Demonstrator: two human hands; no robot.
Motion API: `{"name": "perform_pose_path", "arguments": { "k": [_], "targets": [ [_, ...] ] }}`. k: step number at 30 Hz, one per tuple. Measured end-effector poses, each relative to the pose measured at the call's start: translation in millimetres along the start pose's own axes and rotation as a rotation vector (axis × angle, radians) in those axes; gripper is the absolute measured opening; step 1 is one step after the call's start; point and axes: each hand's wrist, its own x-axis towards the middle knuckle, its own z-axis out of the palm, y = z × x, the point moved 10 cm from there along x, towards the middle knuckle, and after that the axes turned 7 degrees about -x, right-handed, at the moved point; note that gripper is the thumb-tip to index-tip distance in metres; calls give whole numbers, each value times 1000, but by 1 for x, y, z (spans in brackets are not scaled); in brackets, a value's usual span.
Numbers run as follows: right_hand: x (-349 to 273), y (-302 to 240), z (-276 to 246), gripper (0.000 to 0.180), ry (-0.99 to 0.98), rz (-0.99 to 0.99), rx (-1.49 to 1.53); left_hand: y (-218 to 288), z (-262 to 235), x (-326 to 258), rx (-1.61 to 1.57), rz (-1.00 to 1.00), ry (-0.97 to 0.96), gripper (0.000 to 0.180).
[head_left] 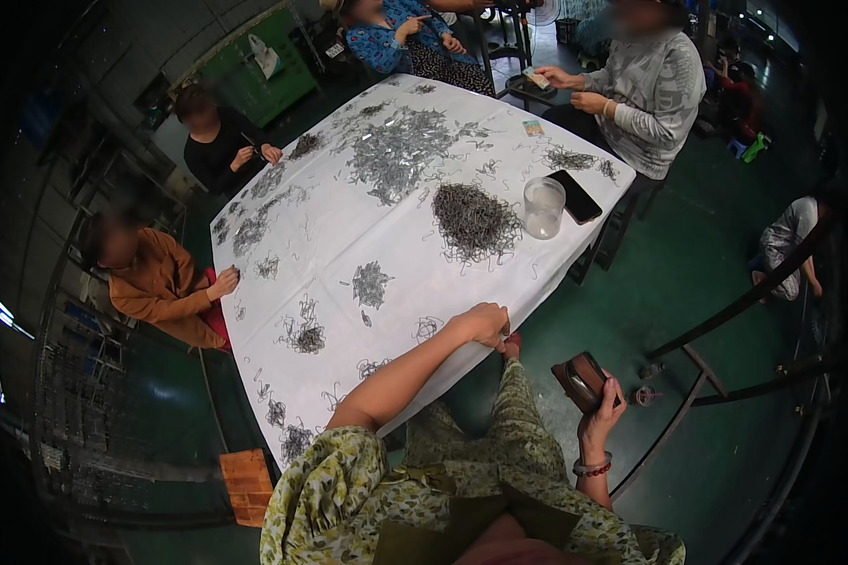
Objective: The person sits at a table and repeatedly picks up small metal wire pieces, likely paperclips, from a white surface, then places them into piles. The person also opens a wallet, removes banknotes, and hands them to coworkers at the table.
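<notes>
Stretching across the middle is a big white-covered table [344, 235], w/ a dark heap of bent wire bits [474, 221] sitting toward its R side. Clear plastic tub [544, 207] is standing just beside the heap. L hand [483, 325] is hovering or resting at the near table edge, fingers curling in (can't tell if they're pinching anything tbh). R hand [605, 414] is hanging off the table's R side, fingers gripping a brown wallet-type case [580, 381].

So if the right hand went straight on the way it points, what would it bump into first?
Past the brown wallet in the right hand, probably the white table at its edge, but depth is unclear; it might pass beside it.
</notes>
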Motion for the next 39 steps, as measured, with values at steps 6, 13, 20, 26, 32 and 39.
{"name": "perform_pose_path", "arguments": {
  "k": [6, 13, 20, 26, 32, 39],
  "targets": [
    [-5, -12, 0, 37, 17, -10, -8, 5, -5, 1, -34, -37, -64, 46],
    [-4, -29, 9, 37, 22, -80, -5, 7, -23, -6, -15, -35, -8, 44],
    [-42, -36, 6, 36, 32, -30, -2, 25, -2, -32, -40, -89, -96, 45],
    [-38, -36, 6, 36, 17, -58, -9, 20, 1, -29, -30, -84, -121, 46],
    [-21, -31, -7, 35, 36, -52, -31, 24, -3, -4, -4, -37, -95, 46],
    [25, -28, -7, 36, 27, -53, -27, 23, -19, 27, -45, 53, -294, 44]
  ]
}}
